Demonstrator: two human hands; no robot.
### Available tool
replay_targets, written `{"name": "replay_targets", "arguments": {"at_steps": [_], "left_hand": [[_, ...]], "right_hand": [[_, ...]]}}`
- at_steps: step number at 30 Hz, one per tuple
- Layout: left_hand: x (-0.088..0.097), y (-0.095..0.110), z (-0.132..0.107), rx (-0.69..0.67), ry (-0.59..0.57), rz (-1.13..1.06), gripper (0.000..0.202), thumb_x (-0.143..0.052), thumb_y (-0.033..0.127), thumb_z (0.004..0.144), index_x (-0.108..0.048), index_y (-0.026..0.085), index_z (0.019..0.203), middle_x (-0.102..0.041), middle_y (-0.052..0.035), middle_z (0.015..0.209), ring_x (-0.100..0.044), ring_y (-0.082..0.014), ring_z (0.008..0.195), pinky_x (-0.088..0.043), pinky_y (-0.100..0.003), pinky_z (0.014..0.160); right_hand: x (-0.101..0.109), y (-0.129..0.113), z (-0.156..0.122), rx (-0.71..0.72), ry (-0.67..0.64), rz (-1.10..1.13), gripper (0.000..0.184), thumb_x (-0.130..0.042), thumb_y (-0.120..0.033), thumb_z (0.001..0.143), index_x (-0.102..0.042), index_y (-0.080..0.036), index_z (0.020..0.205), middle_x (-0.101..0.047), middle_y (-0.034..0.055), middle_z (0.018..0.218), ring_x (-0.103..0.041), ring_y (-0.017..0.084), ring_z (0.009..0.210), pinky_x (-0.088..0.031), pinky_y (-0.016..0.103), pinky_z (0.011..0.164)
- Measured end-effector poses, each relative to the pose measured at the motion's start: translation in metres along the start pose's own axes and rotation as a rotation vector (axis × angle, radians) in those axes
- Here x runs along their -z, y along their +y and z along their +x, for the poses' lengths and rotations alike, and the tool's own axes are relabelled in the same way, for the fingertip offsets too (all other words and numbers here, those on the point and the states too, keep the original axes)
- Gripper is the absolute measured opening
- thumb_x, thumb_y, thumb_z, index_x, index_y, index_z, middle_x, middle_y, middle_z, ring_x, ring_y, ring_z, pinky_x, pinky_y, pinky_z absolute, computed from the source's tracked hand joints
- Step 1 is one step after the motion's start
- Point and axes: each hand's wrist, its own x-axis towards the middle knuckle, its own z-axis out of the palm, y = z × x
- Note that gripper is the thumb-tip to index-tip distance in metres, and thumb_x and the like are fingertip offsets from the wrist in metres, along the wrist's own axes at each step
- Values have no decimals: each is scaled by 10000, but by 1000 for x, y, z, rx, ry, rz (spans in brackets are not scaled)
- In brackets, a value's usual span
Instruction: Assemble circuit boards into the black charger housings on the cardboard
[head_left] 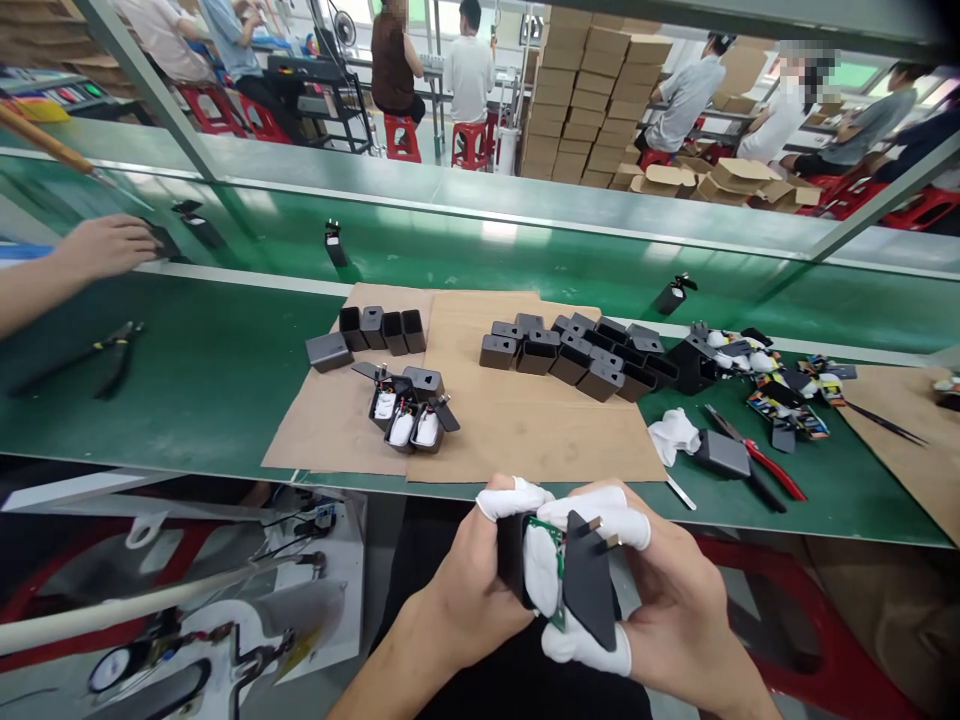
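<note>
Head view: I am clamping my left hand round a black housing, my right hand pinching its pronged cover; seating it squarely seems called for.

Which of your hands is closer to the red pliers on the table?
Right. The right hand sits below the red pliers, slightly to their left; the left hand is farther left, beyond the black plug case.

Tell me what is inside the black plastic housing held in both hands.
The edge of a green circuit board shows inside the black plastic housing in the left hand. The flat black plug plate in the right hand covers the rest; nothing deeper can be seen.
</note>
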Motion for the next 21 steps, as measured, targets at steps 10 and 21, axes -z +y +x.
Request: {"name": "replay_targets", "arguments": {"at_steps": [10,21], "left_hand": [[-1,-2,-3,40,4,-7,479,-772,136,887,-527,236,1286,-593,-59,1110,-650,-211,960,-617,-406,862],[0,-7,-4,13,-8,62,491,-771,102,873,-528,236,1278,-585,-41,1076,-636,-192,910,-588,-350,792]], "right_hand": [[1,-4,0,-54,-36,-57,667,-966,-132,775,-649,-261,1347,-675,47,1053,-622,223,904,-570,343,767],[4,-1,3,-83,-86,-84,619,-926,-119,814,-635,-256,1342,-661,49,1042,-636,224,905,-591,350,799]]}}
